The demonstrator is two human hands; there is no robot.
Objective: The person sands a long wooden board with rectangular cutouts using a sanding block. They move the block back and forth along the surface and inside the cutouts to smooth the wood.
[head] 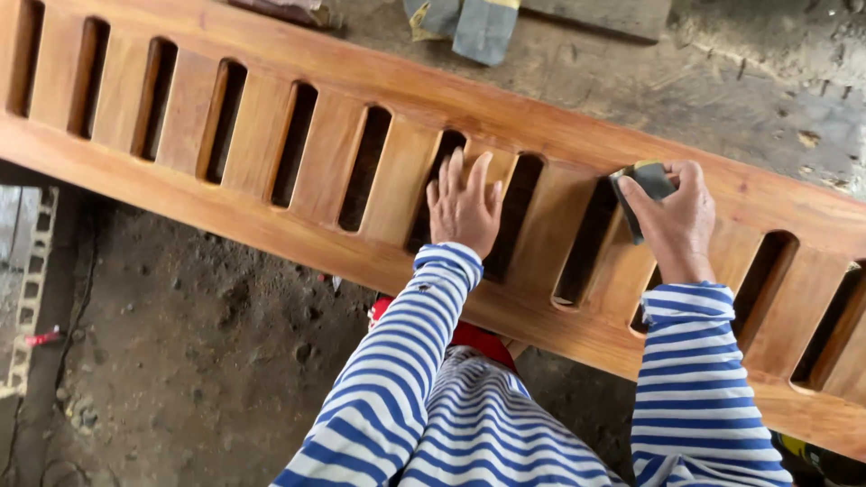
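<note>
1. Lying flat with its fingers spread, the left hand (464, 209) presses palm-down on one of the short upright slats of a long wooden panel (271, 77); it holds nothing.
2. The right hand (677, 221) is closed around a small dark sanding block (642, 188), which shows a greenish top face; the block is set against the edge of a slat just beside a dark slot, to the right of the slat under the left hand.
3. The wooden panel runs on a slant across the whole view, from the upper left down to the lower right. It is warm orange-brown, with two long rails and a row of slats parted by narrow, round-ended slots.
4. Both forearms wear blue-and-white striped sleeves (406, 361), and the same stripes cover the body at the bottom middle. A bit of red cloth (474, 336) shows between the sleeves, under the near rail.
5. Below the panel lies a rough, dusty grey floor (180, 361), cracked at the left, with a small red object (41, 338) on it near the left edge.
6. Beyond the far rail, at the top middle, lies a folded grey-blue cloth (478, 27) with a yellow trim, resting on the floor.
</note>
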